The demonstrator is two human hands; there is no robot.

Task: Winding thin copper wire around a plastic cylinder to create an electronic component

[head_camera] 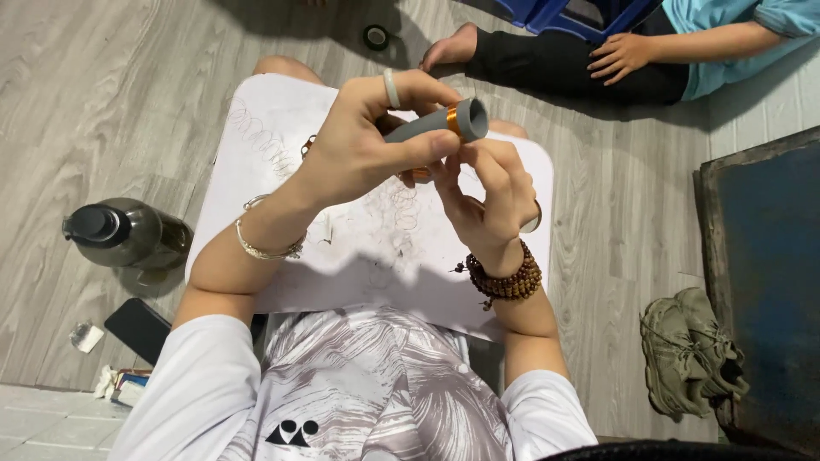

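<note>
My left hand (363, 145) grips a grey plastic tube (437, 125) with a band of copper-coloured wire wound near its open end. My right hand (491, 195) is just below the tube's end, its fingertips pinched at the wire coil. Both hands hover over a white board (376, 256) that rests on my lap and carries loose curls of thin wire. A pale ring sits on my left hand, a silver bracelet on that wrist, and a brown bead bracelet on my right wrist.
A dark bottle (128, 233) lies on the wood floor at left, with a black phone (138, 329) nearer me. Another person sits at top right, a hand (622, 56) on their leg. A pair of shoes (692, 352) and a blue panel (764, 282) are at right.
</note>
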